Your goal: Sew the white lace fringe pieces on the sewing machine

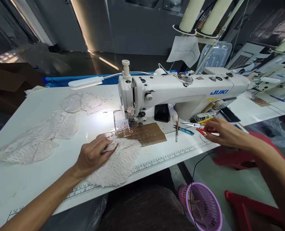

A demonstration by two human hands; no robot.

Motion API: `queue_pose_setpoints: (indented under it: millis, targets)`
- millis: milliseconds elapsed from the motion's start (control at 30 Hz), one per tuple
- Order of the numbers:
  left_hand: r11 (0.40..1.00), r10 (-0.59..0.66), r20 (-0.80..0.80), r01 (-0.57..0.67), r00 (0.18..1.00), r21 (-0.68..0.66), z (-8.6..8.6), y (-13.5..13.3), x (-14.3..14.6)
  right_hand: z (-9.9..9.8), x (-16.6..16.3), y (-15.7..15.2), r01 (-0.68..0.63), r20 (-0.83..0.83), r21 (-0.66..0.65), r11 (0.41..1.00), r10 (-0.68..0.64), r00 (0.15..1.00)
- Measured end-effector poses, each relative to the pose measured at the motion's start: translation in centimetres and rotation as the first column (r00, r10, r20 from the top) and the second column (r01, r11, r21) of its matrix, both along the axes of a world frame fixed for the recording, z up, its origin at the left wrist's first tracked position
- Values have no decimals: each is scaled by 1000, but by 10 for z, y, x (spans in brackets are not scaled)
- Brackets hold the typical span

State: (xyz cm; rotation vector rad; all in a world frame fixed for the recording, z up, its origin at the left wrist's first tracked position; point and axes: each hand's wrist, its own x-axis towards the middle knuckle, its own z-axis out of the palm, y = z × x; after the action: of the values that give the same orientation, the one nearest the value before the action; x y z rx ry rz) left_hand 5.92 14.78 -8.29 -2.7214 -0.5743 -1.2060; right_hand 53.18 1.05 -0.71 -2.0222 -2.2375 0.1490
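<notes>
The person's left hand (91,157) pinches the far left edge of a gathered, white, lacy fabric piece (119,163), its fingers closed with thumb against forefinger. That piece lies at the near edge of the white worktop (22,183), over the printed black ruler scale (166,157) and just near of a glossy brown flat sheet (153,133). The right hand (216,130), at right, has its fingers curled over the red handles of silver-bladed scissors (190,124); I can't tell how firmly they grip. Blue-handled snips (185,130) lie just left of the scissors. Beyond stands a white sewing machine with blue lettering (166,91); more white lacy pieces (43,138) lie at left.
</notes>
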Motion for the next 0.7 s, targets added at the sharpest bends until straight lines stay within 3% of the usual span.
queue_pose_setpoints:
  millis: [100, 167, 233, 267, 400, 500, 567, 700]
  targets:
    - [999, 35, -8, -35, 999, -19, -2, -4, -1, 2, -34, -10, 4, -260, -163, 987, -47, 965]
    - [997, 73, -10, -73, 997, -33, -6, -7, -1, -12, -69, -12, -53, -505, -260, 964, -89, 859]
    - [995, 95, -19, -96, 995, -36, -11, -9, -1, -30, -111, -9, -66, -737, -177, 982, -87, 670]
    - [995, 98, -21, -99, 995, -27, -13, -9, -2, -39, -132, -5, -82, -765, -145, 986, -60, 641]
    - [992, 121, 7, -121, 993, 27, -17, -10, -2, -58, -200, 16, -271, -558, -55, 961, 195, 806]
    - [990, 135, 15, -136, 991, 37, -17, -12, -1, -61, -224, 30, -252, -269, 23, 967, 249, 930]
    - [990, 134, 19, -135, 991, 35, -17, -12, -1, -61, -230, 34, -235, -133, 58, 970, 240, 961]
    - [992, 124, 34, -125, 992, 34, -18, -11, -2, -62, -231, 31, -261, -34, 65, 963, 264, 964]
